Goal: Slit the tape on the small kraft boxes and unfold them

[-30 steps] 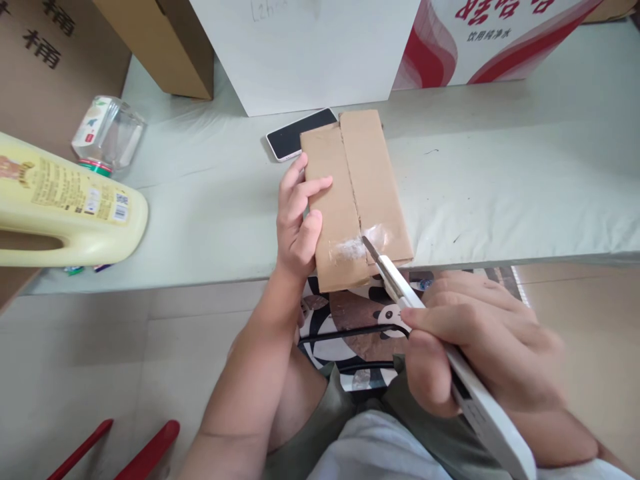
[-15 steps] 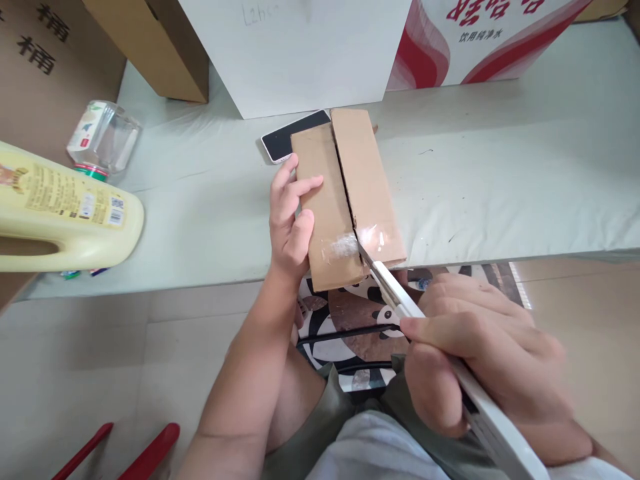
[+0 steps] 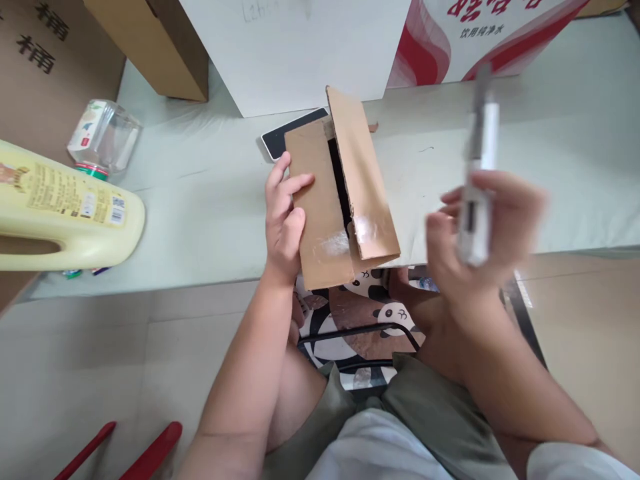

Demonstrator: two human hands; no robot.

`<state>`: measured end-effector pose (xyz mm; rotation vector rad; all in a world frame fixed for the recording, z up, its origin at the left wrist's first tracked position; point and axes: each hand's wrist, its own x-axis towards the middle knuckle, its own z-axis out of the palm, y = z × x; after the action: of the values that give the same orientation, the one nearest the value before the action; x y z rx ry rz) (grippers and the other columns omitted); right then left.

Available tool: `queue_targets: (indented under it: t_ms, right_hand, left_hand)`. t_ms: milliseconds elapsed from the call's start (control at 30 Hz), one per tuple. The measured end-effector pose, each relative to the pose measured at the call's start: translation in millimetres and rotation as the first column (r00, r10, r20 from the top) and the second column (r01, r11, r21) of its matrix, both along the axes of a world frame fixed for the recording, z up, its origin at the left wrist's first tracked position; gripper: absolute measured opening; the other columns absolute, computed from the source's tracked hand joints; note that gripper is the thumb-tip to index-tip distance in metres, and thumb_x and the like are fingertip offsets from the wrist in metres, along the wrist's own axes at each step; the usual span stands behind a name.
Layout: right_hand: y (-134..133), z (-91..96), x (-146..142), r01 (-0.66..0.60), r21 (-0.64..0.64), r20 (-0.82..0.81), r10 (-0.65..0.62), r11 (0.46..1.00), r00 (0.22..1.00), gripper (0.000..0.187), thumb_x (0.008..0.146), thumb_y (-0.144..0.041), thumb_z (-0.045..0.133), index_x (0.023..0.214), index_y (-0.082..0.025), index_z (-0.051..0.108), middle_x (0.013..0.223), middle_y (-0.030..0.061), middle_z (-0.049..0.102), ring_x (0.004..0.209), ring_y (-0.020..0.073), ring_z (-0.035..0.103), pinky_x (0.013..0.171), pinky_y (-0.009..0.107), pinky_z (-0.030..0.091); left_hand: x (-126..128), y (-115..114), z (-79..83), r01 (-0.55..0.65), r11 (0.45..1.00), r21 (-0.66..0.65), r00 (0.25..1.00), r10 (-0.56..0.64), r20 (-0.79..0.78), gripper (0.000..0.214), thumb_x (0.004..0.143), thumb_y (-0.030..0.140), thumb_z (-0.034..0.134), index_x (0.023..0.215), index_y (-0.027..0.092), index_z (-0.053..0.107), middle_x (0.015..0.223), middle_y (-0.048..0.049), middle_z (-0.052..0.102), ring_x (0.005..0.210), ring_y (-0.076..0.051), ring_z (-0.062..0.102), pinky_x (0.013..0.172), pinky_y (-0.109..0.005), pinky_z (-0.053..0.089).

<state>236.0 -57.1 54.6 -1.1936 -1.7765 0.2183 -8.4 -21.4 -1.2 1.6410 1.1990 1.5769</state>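
A small cardboard box (image 3: pixel 323 207) rests at the front edge of the table, its right flap tilted up and a dark gap running between the two flaps. Clear tape clings to both flaps near the front. My left hand (image 3: pixel 287 223) grips the box along its left side, thumb and fingers on the top flap. To the right of the box, raised and blurred by motion, my right hand (image 3: pixel 505 230) is closed round a white utility knife (image 3: pixel 484 143). Its blade is out, points away from me and is clear of the box.
Behind the box lie a phone (image 3: pixel 295 133), partly covered, and a large white box (image 3: pixel 300 60). A red-and-white carton (image 3: pixel 475 47) stands back right. On the left are a clear plastic jar (image 3: pixel 105 137), a yellow jug (image 3: pixel 75 207) and brown cartons (image 3: pixel 165 60).
The utility knife has left the seam; my right hand has carried it up and to the right, blade turned away. The right flap has lifted, opening the gap. My left hand stays on the box.
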Motion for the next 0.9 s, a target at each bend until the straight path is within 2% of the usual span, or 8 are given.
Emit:
queue_targets:
  t_ms: [100, 200, 300, 400, 533, 633, 733, 900]
  right_hand:
    - [33.2, -43.0, 5.3, 0.219, -0.139, 0.18, -0.192, 0.966, 0.965, 0.049, 0.089, -0.041, 0.065, 0.134, -0.026, 0.056, 0.112, 0.0122, 0.067, 0.092, 0.0271, 0.067, 0.077, 0.044, 0.059]
    - [47.9, -70.8, 12.8, 0.347, -0.307, 0.336, -0.24, 0.886, 0.911, 0.058, 0.085, -0.042, 0.064, 0.139, -0.021, 0.058, 0.115, 0.0166, 0.066, 0.1, 0.0324, 0.065, 0.085, 0.051, 0.058]
    - [49.5, -76.4, 15.8, 0.419, -0.342, 0.419, -0.262, 0.841, 0.869, 0.061, 0.085, -0.038, 0.06, 0.143, -0.017, 0.058, 0.124, 0.0224, 0.063, 0.119, 0.0411, 0.06, 0.099, 0.063, 0.05]
    - [45.6, -69.4, 13.0, 0.448, -0.284, 0.463, -0.288, 0.847, 0.838, 0.053, 0.089, -0.032, 0.056, 0.141, -0.023, 0.061, 0.149, 0.0211, 0.053, 0.145, 0.0476, 0.041, 0.111, 0.073, 0.036]
    - [41.9, -66.5, 8.2, 0.356, -0.29, 0.418, -0.217, 0.888, 0.882, 0.035, 0.092, -0.029, 0.055, 0.123, -0.024, 0.071, 0.15, 0.0167, 0.056, 0.152, 0.0474, 0.034, 0.114, 0.073, 0.033]
    - [43.1, -71.9, 7.0, 0.264, -0.3, 0.373, -0.142, 0.917, 0.917, 0.027, 0.092, -0.031, 0.054, 0.104, -0.023, 0.077, 0.138, 0.0142, 0.066, 0.147, 0.0445, 0.043, 0.115, 0.069, 0.035]
    - [46.2, -74.1, 8.5, 0.131, -0.304, 0.268, -0.047, 0.944, 0.962, 0.032, 0.095, -0.034, 0.048, 0.094, -0.023, 0.078, 0.124, 0.0129, 0.072, 0.135, 0.037, 0.057, 0.116, 0.062, 0.042]
    - [45.5, -68.1, 13.6, -0.151, -0.414, -0.057, 0.14, 0.897, 0.989, 0.041, 0.1, -0.049, 0.042, 0.101, -0.023, 0.074, 0.112, 0.0102, 0.077, 0.118, 0.0294, 0.069, 0.109, 0.052, 0.052]
  left_hand:
    - [-5.5, -2.2, 1.1, 0.02, 1.0, -0.008, 1.0, -0.02, 0.019, 0.046, 0.094, 0.068, 0.052, 0.122, 0.035, 0.067, 0.162, 0.0002, 0.045, 0.16, -0.035, 0.028, 0.132, -0.056, 0.028]
    - [-13.8, 0.1, -2.9, 0.04, 0.999, -0.009, 0.999, -0.04, 0.018, 0.048, 0.092, 0.067, 0.056, 0.124, 0.033, 0.068, 0.164, 0.0018, 0.043, 0.16, -0.036, 0.027, 0.13, -0.054, 0.03]
    - [-21.4, 4.7, -6.2, 0.048, 0.998, -0.03, 0.997, -0.046, 0.06, 0.055, 0.085, 0.074, 0.062, 0.121, 0.033, 0.067, 0.163, 0.0038, 0.045, 0.161, -0.038, 0.025, 0.129, -0.054, 0.032]
    - [-26.7, 8.0, -4.5, 0.053, 0.997, -0.051, 0.979, -0.042, 0.197, 0.048, 0.085, 0.068, 0.065, 0.118, 0.033, 0.07, 0.16, 0.0056, 0.048, 0.159, -0.036, 0.03, 0.129, -0.052, 0.034]
    - [-31.4, 10.7, -2.2, -0.033, 0.982, -0.187, 0.936, 0.096, 0.338, 0.041, 0.078, 0.054, 0.079, 0.112, 0.032, 0.073, 0.143, 0.0064, 0.064, 0.143, -0.033, 0.053, 0.12, -0.052, 0.044]
    - [-33.9, 12.3, -3.1, -0.111, 0.916, -0.385, 0.89, 0.264, 0.372, 0.038, 0.069, 0.036, 0.086, 0.105, 0.031, 0.073, 0.11, 0.0068, 0.077, 0.113, -0.028, 0.069, 0.099, -0.049, 0.056]
    - [-38.5, 12.7, -2.1, -0.152, 0.888, -0.433, 0.808, 0.364, 0.463, 0.021, 0.071, 0.035, 0.077, 0.091, 0.027, 0.073, 0.088, 0.0048, 0.078, 0.1, -0.026, 0.071, 0.088, -0.045, 0.059]
    - [-46.7, 9.4, 2.6, -0.014, 0.934, -0.357, 0.812, 0.219, 0.541, 0.041, 0.077, 0.06, 0.072, 0.096, 0.023, 0.073, 0.097, -0.0008, 0.078, 0.116, -0.032, 0.07, 0.1, -0.05, 0.057]
